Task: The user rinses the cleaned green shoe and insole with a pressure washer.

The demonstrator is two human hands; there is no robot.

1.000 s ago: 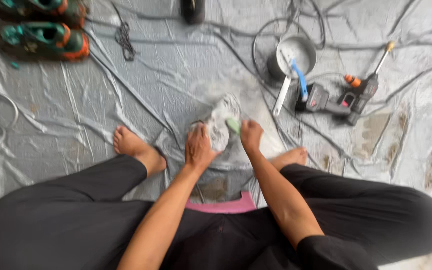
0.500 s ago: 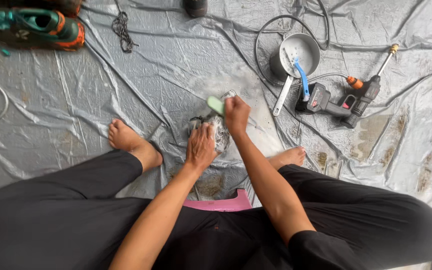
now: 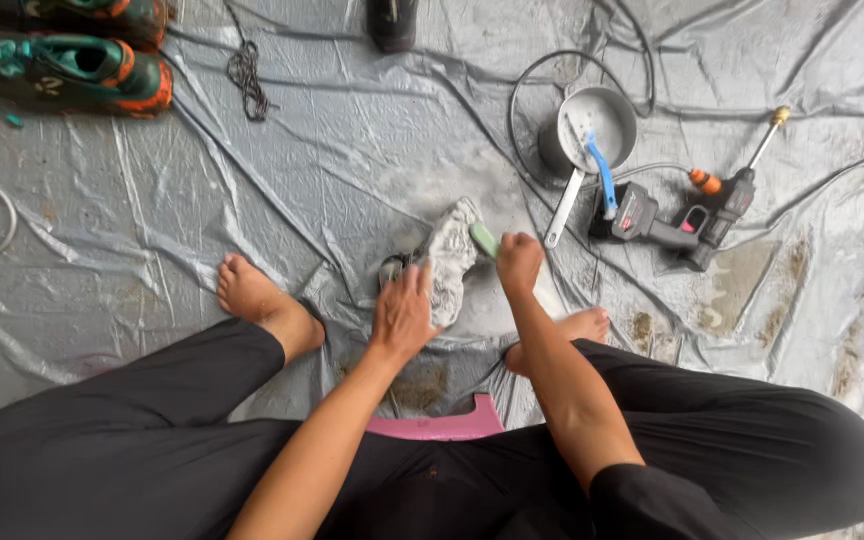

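Bare tarp (image 3: 352,150) open ahead-left; saucepan (image 3: 592,125), power tool (image 3: 672,215) crowd right; feet flank hands
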